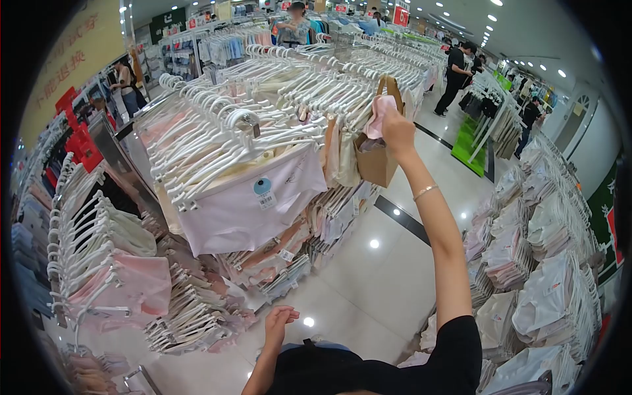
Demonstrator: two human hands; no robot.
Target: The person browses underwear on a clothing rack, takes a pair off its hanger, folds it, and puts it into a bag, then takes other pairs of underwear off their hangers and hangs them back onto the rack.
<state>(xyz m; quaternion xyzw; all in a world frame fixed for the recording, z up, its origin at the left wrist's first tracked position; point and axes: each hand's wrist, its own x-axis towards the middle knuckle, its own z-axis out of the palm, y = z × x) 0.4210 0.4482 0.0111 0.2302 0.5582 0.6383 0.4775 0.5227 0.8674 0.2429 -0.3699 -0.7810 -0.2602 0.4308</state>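
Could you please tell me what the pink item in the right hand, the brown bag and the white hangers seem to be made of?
Pink item: apparently soft, matte fabric, judging by its limp folds. Brown bag: probably matte paper, given its flat, stiff-looking sides. White hangers: likely smooth plastic, from their even colour and moulded-looking shape.

Right arm [440,227] outstretched, right grip [396,135] pinched; left grip [279,324] low, half-curled.

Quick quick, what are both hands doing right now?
Left hand: loosely open, no object visible in it.
Right hand: closed, holding a pink garment by the brown paper bag.
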